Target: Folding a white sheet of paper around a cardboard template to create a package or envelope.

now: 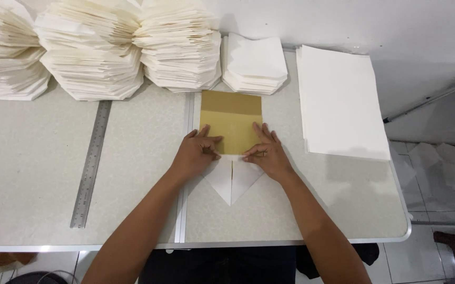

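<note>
A white sheet of paper lies folded to a point facing me, its two flaps meeting along a centre crease. Its upper part lies against a tan cardboard rectangle flat on the table. My left hand presses the top of the left flap with curled fingers. My right hand presses the top of the right flap, fingers spread onto the cardboard. Both hands rest flat on the paper rather than gripping it.
Tall stacks of folded cream paper line the back edge, with a lower stack of folded white pieces beside them. A pile of flat white sheets lies at right. A metal ruler lies at left on the grey table.
</note>
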